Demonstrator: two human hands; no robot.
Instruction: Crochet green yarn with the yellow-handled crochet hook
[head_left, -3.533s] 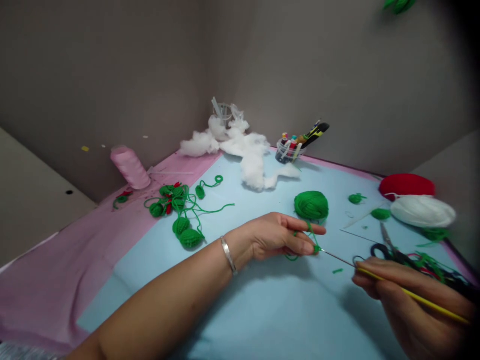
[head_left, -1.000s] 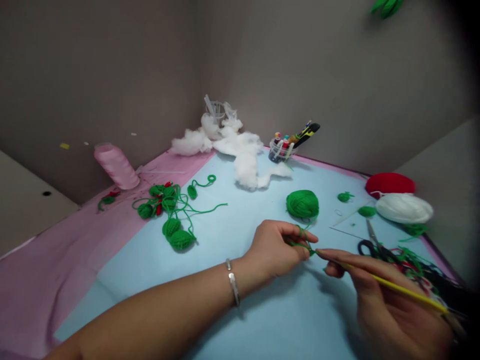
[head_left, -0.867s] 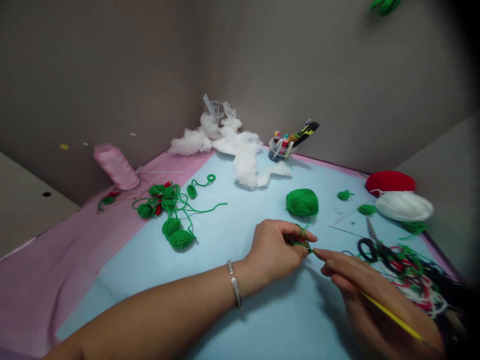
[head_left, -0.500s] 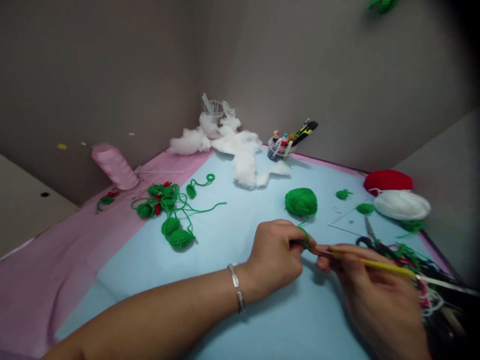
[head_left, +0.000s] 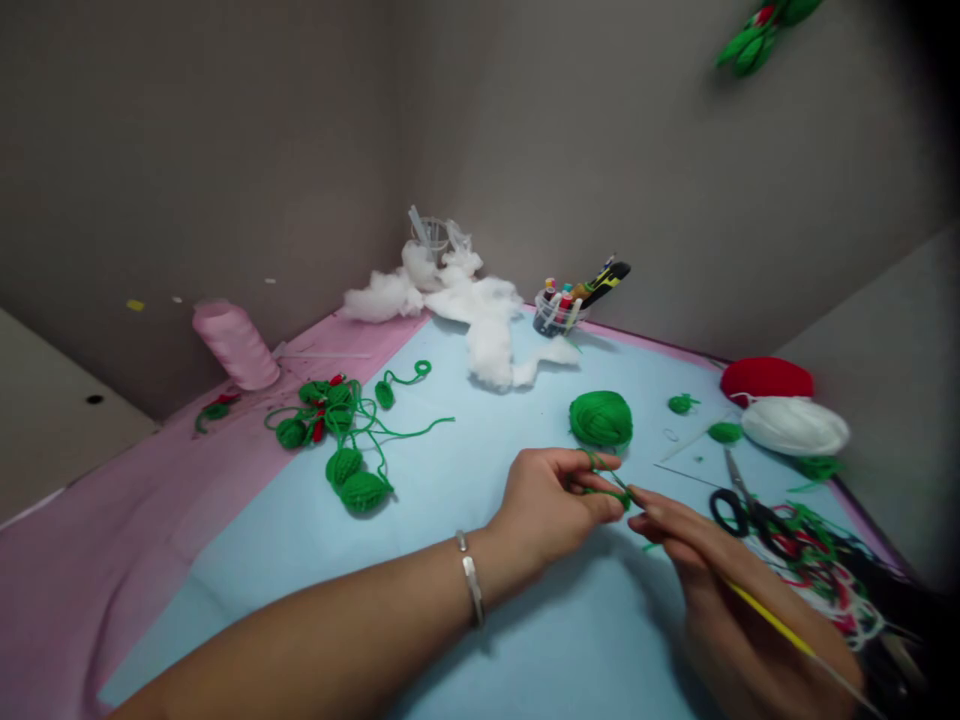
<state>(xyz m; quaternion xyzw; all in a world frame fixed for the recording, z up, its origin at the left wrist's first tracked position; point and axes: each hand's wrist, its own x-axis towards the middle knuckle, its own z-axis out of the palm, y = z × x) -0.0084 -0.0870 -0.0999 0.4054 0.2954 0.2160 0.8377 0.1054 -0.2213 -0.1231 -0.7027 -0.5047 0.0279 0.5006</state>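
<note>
Green crochet piece (head_left: 619, 498), small and pinched in the left hand

Nearest to me, the left hand (head_left: 551, 495) is curled, its thumb and fingertips gripping the green crochet piece, with a silver bangle (head_left: 471, 590) on the wrist. The right hand (head_left: 712, 570) is partly closed around a yellow-handled crochet hook (head_left: 772, 625), and the hook's thin metal end reaches the piece. A strand runs from the left fingers to a green yarn ball (head_left: 600, 420) just beyond them.

As far as I can judge, this piece is only a few stitches in, though I can't count them from here. Left of my hands, on the bench's light-blue sheet (head_left: 225, 620), lie larger crocheted green leaves (head_left: 360, 490) that look complete, with yarn tails and a tangled cluster (head_left: 322, 405) flecked with red.

To the right are two small green pieces (head_left: 724, 432), black-handled scissors (head_left: 739, 512) and a heap of yarn scraps (head_left: 821, 570). Farther off sit a red yarn ball (head_left: 765, 380), a white yarn ball (head_left: 795, 425), cotton stuffing (head_left: 487, 340), a pot of thread spools (head_left: 559, 312) and a pink thread cone (head_left: 236, 345).
</note>
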